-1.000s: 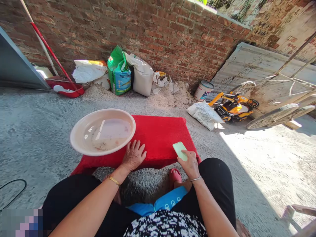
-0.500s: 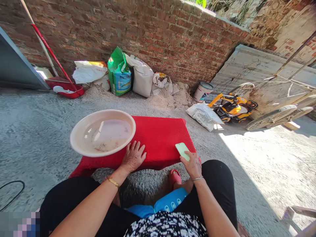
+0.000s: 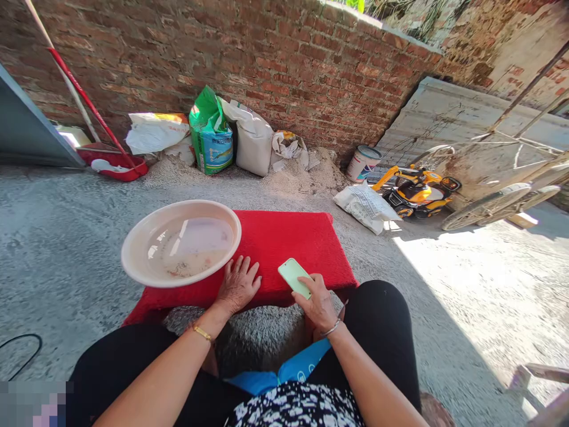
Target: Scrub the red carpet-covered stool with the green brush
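Note:
My left hand lies flat on the near edge of a red cloth-covered table, fingers spread and holding nothing. Just beyond its fingertips stands a wide pale pink basin with water and small reddish bits at the bottom. Over the table's near edge, my right hand grips a light green phone by its lower end, thumb on one side and fingers on the other. Which side of the phone faces up is hard to tell, though a small dark dot shows near its top.
Against the brick wall stand a green-and-blue sack, a white sack and a paint bucket. A red dustpan is at the left. Toward the right are a flat white bag, a yellow toy excavator and a wheeled cart.
My right hand has moved left with the phone, from the table's right end toward its middle. My left hand stays resting on the cloth. The view has shifted slightly.

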Tool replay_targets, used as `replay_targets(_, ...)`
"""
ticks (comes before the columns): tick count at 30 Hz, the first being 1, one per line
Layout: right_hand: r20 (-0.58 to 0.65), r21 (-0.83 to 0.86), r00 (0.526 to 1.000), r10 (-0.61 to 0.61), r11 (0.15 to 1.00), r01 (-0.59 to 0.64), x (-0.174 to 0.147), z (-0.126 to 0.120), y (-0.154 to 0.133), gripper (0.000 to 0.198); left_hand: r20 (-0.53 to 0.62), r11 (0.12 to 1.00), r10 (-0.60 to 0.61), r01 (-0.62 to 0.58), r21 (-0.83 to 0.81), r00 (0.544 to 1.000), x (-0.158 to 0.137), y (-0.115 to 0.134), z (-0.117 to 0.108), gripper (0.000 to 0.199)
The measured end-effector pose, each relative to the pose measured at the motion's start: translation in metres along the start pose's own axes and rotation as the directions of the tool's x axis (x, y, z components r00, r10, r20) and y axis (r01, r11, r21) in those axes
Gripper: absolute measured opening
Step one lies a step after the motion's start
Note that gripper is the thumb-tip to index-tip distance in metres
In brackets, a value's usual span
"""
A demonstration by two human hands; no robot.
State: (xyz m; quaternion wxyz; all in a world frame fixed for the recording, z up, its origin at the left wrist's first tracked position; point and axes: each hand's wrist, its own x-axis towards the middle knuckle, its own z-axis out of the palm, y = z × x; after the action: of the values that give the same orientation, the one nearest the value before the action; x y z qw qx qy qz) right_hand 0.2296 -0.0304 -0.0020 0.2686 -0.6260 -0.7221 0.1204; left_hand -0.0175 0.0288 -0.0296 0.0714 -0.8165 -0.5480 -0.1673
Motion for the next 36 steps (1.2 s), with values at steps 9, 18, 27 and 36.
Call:
replay_targets(9,-0.016,-0.229,0.977,0.214,0.95,-0.212,0.005,-0.016,0.019,0.037,-0.001,1.0,-0.011,0.011,0.005,1.0,0.0,0.001,-0.002,0.038)
replay_targets(18,-0.227,-0.216,0.86,0.456,0.838,-0.501,0.003,-0.049,0.069,0.042,0.008,1.0,0.002,-0.002,0.031,1.0,0.0,0.0,0.002,0.041)
replay_targets(27,0.082,-0.008,0.991,-0.104,0.994,0.105,0.0,0.004,-0.012,0.036,0.02,1.0,0.003,-0.004,0.021,1.0,0.0,0.0,-0.001,0.039)
replay_targets(36,-0.023,-0.217,0.957,0.289,0.933,-0.287,0.008,-0.022,0.026,0.036,0.001,0.999,0.007,-0.007,0.039,1.0,0.0,0.0,0.0,0.04)
